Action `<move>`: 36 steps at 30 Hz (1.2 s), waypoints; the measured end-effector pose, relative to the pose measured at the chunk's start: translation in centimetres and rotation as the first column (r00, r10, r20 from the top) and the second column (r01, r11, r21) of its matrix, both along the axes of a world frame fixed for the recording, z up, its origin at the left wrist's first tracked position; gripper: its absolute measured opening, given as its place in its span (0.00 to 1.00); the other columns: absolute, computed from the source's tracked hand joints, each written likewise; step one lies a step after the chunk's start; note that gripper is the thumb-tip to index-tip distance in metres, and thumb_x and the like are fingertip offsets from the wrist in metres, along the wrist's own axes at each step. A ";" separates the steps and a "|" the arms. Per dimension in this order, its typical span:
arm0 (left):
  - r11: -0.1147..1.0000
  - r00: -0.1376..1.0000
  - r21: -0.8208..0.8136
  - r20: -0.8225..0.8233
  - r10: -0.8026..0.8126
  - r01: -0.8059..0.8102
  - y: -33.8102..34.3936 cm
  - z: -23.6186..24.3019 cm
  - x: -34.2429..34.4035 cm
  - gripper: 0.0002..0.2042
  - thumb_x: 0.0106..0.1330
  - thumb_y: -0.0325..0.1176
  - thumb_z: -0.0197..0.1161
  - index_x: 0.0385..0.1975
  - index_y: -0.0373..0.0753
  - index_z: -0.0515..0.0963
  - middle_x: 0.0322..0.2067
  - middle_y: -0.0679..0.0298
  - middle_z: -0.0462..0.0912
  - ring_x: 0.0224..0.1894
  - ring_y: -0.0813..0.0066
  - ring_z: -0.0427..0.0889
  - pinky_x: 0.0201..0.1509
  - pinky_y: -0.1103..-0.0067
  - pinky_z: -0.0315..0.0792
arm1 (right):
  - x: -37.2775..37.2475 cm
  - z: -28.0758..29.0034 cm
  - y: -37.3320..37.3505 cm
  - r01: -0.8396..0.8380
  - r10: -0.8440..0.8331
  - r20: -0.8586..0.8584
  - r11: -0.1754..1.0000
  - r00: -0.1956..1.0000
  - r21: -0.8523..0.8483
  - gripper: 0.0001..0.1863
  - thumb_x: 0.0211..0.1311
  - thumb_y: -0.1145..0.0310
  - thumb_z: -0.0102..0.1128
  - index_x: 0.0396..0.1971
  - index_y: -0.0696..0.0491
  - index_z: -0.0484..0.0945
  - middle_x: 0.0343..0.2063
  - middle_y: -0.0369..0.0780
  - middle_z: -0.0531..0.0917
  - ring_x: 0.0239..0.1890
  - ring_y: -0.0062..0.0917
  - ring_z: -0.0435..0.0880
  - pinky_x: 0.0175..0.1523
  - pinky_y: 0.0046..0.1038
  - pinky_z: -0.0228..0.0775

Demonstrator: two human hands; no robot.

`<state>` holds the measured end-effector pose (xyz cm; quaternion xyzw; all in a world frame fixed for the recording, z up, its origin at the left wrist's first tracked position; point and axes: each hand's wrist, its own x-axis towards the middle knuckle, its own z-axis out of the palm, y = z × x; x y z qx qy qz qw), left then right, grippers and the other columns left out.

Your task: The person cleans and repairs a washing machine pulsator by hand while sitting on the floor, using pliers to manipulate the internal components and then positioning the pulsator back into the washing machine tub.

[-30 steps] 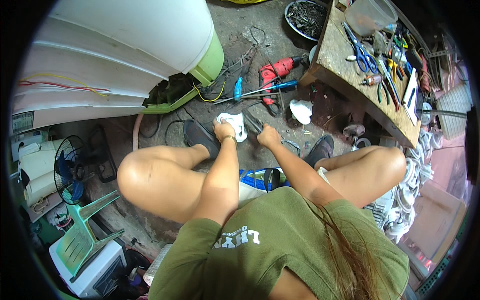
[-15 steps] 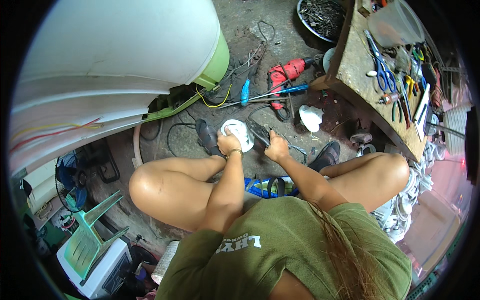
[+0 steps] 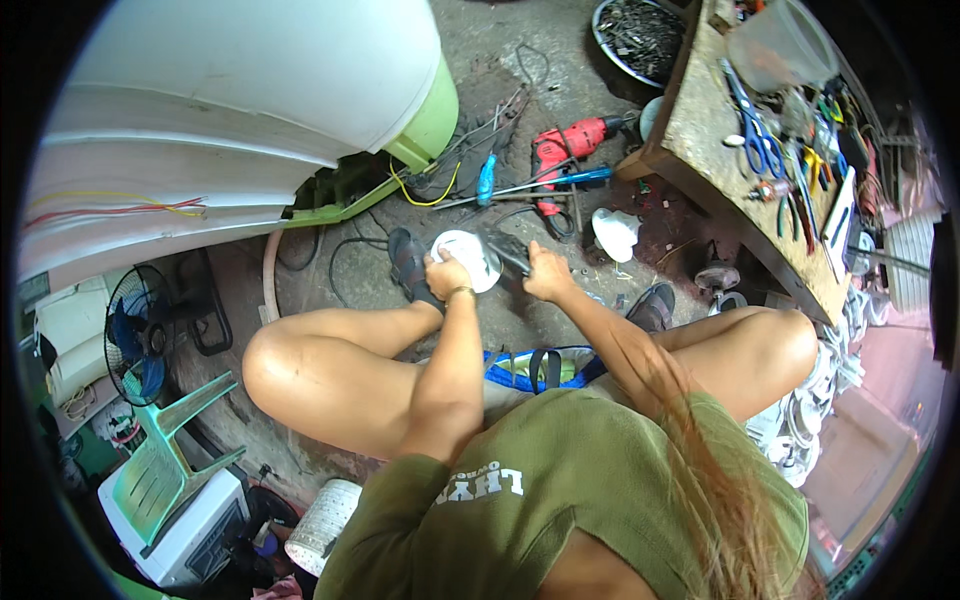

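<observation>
My left hand [image 3: 447, 274] grips the near edge of a round white disc-shaped part [image 3: 484, 268], held low over the floor between my feet. From the right, my right hand [image 3: 546, 272] is closed around a dark tool [image 3: 511, 252]. Its blurred end reaches the disc's right side; motion hides its exact kind. Beyond it to the right lies a white cup-like piece [image 3: 617, 235] on the floor. A red power drill [image 3: 570, 150] and a blue-handled screwdriver [image 3: 487, 181] lie farther ahead.
At right stands a wooden bench [image 3: 700, 145] with blue scissors [image 3: 757, 130], pliers and a clear plastic tub [image 3: 783, 48]. A bowl [image 3: 638, 42] of metal bits sits behind. A large white-and-green casing [image 3: 430, 125] blocks the left, near a fan [image 3: 140, 335] and green chair [image 3: 170, 470].
The dark tool has swung up and left to the disc, and my right hand has risen slightly. My left hand and the disc have shifted a little left and up.
</observation>
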<state>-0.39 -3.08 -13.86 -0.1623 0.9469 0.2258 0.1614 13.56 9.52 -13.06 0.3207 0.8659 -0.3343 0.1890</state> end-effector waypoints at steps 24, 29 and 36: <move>0.183 0.588 0.593 0.804 -0.087 -0.784 2.3 -2.9 2.6 0.13 0.71 0.49 0.52 0.32 0.45 0.70 0.31 0.66 0.77 0.37 0.68 0.76 0.49 0.69 0.72 | -0.7 7.1 -4.9 -0.056 0.062 -0.013 0.960 0.998 0.274 0.46 0.44 0.63 0.67 0.64 0.57 0.56 0.55 0.48 0.72 0.59 0.45 0.69 0.63 0.55 0.56; 0.137 0.572 0.574 0.818 -0.058 -0.807 4.5 -2.2 5.8 0.11 0.71 0.45 0.54 0.33 0.45 0.71 0.27 0.70 0.74 0.32 0.73 0.75 0.41 0.73 0.74 | 1.0 6.7 -3.1 -0.035 0.016 0.078 0.970 0.997 0.242 0.44 0.48 0.63 0.63 0.67 0.56 0.54 0.59 0.48 0.68 0.65 0.44 0.62 0.68 0.58 0.44; 0.198 0.586 0.582 0.809 -0.045 -0.789 4.9 -0.1 6.9 0.12 0.71 0.46 0.53 0.34 0.45 0.71 0.26 0.70 0.74 0.33 0.73 0.77 0.43 0.74 0.75 | 2.3 4.8 -3.1 -0.037 0.041 -0.005 0.955 0.999 0.295 0.40 0.49 0.65 0.62 0.64 0.57 0.59 0.55 0.50 0.71 0.61 0.45 0.67 0.67 0.56 0.50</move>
